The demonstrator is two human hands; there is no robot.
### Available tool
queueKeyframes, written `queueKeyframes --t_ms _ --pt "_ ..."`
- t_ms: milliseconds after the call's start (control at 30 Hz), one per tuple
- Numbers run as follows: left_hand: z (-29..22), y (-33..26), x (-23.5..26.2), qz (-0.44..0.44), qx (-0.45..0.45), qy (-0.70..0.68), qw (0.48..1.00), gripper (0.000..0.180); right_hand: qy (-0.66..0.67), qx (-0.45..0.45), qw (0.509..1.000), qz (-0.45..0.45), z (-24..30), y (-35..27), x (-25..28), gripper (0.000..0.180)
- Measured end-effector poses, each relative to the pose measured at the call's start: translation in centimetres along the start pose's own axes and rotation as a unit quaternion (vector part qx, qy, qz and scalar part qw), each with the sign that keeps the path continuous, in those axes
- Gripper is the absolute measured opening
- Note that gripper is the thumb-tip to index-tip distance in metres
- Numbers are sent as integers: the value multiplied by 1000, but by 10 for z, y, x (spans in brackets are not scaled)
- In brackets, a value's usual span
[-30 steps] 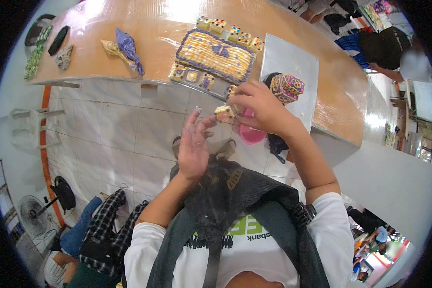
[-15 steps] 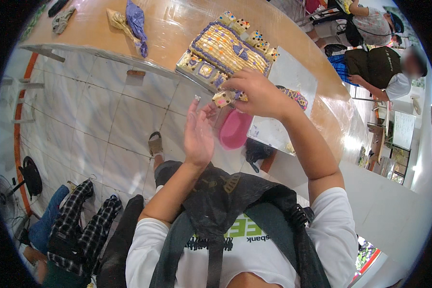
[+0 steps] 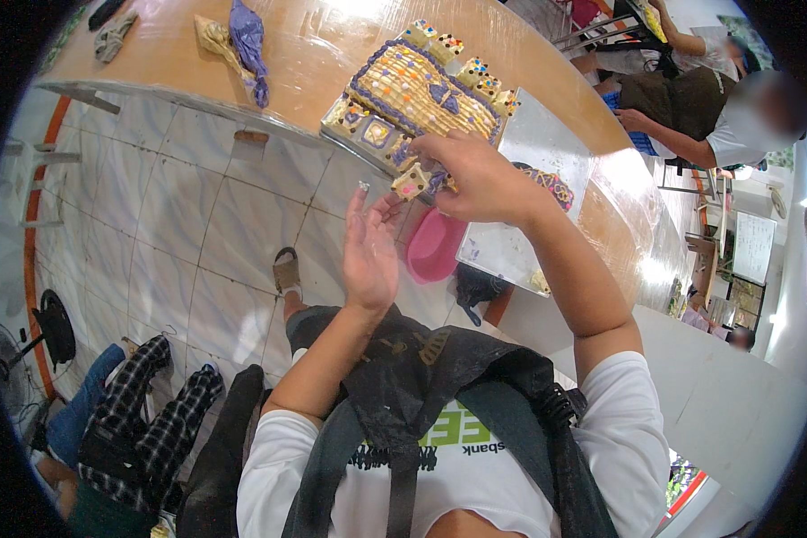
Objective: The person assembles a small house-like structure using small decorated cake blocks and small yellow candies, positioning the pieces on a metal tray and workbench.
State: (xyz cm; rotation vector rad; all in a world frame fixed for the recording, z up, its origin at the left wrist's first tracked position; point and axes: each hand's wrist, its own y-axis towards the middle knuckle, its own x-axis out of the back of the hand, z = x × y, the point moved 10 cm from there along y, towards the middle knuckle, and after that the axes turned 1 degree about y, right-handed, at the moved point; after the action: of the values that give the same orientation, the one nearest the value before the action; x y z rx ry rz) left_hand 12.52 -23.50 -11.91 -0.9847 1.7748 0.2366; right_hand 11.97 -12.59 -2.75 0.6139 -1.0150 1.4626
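Observation:
My right hand [image 3: 475,179] reaches over the table edge and grips a small square of iced cake [image 3: 410,183] with dark dots and a pink spot. Just below it is my left hand [image 3: 373,260], palm up, fingers apart and holding nothing, with white icing on one fingertip. Its other fingertips come close to the cake square; I cannot tell whether they touch. Behind my right hand lies a large rectangular cake [image 3: 421,88] with yellow piping, a purple border and a purple bow. Small decorated cake squares [image 3: 477,73] line its far side, and more [image 3: 377,134] sit along its near side.
A metal tray [image 3: 502,247] on the right holds a colourful piped cake [image 3: 549,186]. Below the table edge is a pink basin [image 3: 435,247]. Yellow and purple piping bags [image 3: 249,45] lie on the plastic-covered table [image 3: 161,54]. People [image 3: 690,108] are at the far right.
Both hands and the cake square have shifted only slightly left in the view. At the right, a person in a dark vest has leaned forward.

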Motion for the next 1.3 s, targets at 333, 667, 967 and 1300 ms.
queueKeyframes --t_ms 333,667,967,1300 --pt "12 4 4 15 14 26 999 53 -27 9 999 -24 -2 2 0 46" --pt "17 4 -1 35 13 26 999 57 -45 -15 999 -25 -3 3 2 48" --pt "18 7 -7 40 22 40 998 56 -38 -10 997 -61 -4 -1 10 46" --pt "19 4 8 12 31 35 999 52 -45 -20 997 -64 2 -10 22 46"
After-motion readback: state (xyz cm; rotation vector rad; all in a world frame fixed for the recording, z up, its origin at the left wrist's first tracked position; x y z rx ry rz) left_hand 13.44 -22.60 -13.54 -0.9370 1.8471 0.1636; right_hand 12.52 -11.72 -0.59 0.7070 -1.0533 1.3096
